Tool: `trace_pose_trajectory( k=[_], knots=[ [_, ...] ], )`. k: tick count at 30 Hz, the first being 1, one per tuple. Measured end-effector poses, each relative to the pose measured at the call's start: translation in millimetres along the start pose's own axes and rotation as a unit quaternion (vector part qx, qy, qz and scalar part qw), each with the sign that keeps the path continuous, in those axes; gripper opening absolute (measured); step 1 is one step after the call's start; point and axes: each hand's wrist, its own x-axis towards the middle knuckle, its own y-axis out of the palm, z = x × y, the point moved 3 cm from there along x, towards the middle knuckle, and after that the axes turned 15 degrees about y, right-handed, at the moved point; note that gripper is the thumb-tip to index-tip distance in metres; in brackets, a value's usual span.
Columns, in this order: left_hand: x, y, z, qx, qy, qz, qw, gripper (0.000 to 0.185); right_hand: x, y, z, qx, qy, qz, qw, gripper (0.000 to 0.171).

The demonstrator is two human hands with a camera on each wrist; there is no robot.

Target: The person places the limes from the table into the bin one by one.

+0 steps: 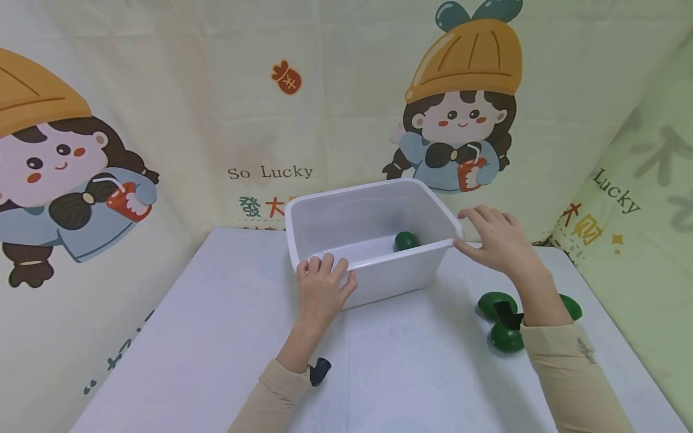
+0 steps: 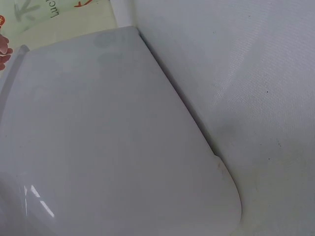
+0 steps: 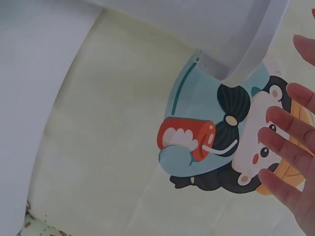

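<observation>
Beige fabric sleeves, two; left hand, fingers hooked over near rim of white rectangular plastic tub, apparently for steadying; right hand, fingers spread at right-hand corner (contact unclear), presumably for balance; tub on white table, opening upward, long axis left to right, right end slightly farther; glossy dark-green rounded object inside

White, rectangular, open-topped plastic bin with rounded corners, standing obliquely on the far part of the white worktop; one dark-green, rounded object lies inside, toward its right end.
</observation>
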Motion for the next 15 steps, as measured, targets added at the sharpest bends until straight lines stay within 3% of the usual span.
trace_pose_trajectory(
  k=[15],
  knots=[
    [0.0, 0.4, -0.1, -0.001, 0.005, -0.005, 1.0000, 0.023, -21, 1, -14, -0.007, 0.010, -0.006, 1.000, 0.057]
  ],
)
